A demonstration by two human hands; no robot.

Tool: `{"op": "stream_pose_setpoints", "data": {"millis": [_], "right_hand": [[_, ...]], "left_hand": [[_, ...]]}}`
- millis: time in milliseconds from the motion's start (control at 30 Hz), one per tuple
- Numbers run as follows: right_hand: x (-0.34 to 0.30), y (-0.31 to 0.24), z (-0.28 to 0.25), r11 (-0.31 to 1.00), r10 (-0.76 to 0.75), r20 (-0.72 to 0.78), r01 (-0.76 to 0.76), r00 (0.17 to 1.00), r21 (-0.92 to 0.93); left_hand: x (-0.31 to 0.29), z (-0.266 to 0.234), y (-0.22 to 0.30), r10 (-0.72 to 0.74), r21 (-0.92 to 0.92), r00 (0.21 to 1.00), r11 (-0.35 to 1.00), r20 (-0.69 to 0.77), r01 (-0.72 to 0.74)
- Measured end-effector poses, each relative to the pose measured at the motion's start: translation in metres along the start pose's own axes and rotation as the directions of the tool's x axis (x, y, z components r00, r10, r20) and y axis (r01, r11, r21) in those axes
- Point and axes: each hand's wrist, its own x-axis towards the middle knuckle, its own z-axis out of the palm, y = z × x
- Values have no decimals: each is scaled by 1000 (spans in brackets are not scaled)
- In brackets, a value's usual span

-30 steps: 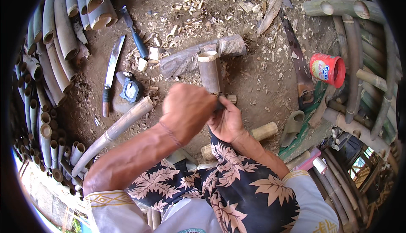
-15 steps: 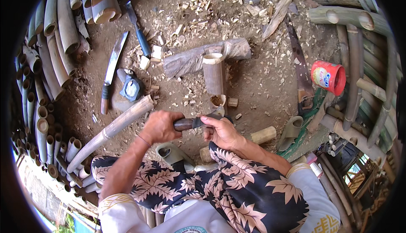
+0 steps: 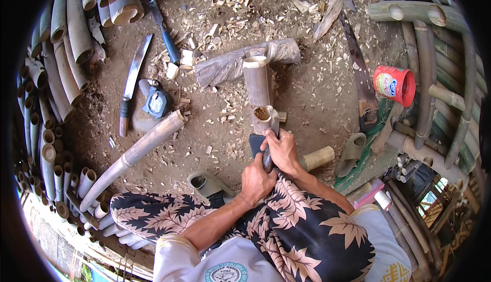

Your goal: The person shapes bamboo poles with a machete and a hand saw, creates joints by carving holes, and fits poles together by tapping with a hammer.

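Observation:
A dark-handled knife (image 3: pixel 267 162) is gripped by both my hands, its narrow blade pointing away from me along the right side of a bamboo tube's opening. My left hand (image 3: pixel 257 180) wraps the handle's near end. Just ahead of it, my right hand (image 3: pixel 282 151) closes round the knife where handle meets blade. The bamboo tube (image 3: pixel 257 85) leans on a weathered log (image 3: pixel 220 72) and has brown material inside its near opening (image 3: pixel 262 114). A flat dark piece (image 3: pixel 255 145) sits left of my right fingers; its kind is unclear.
A machete (image 3: pixel 136 72), a blue-handled chisel (image 3: pixel 169 41) and a tape measure (image 3: pixel 157 103) lie at left, beside a long bamboo pole (image 3: pixel 133 156). On the right are a saw (image 3: pixel 364 87), a red tub (image 3: pixel 384 83) and a sandal (image 3: pixel 351 154). Stacked bamboo flanks both sides; wood chips litter the ground.
My left hand has moved right and toward me. My right hand has shifted slightly right and away. The knife has swung from lying crosswise to pointing away, against the bamboo opening.

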Motion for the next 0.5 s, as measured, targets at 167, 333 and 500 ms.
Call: {"op": "stream_pose_setpoints", "data": {"millis": [167,333,500], "right_hand": [[0,31,13,502,-54,539,-444,841,742],[5,19,24,286,-233,723,-665,650,690],[13,36,11,646,-127,642,-428,756,632]], "left_hand": [[2,-99,-1,333,767,921,531,201,-360],[17,-170,30,323,759,852,396,412,-516],[20,-134,2,204,660,899,619,389,-426]]}}
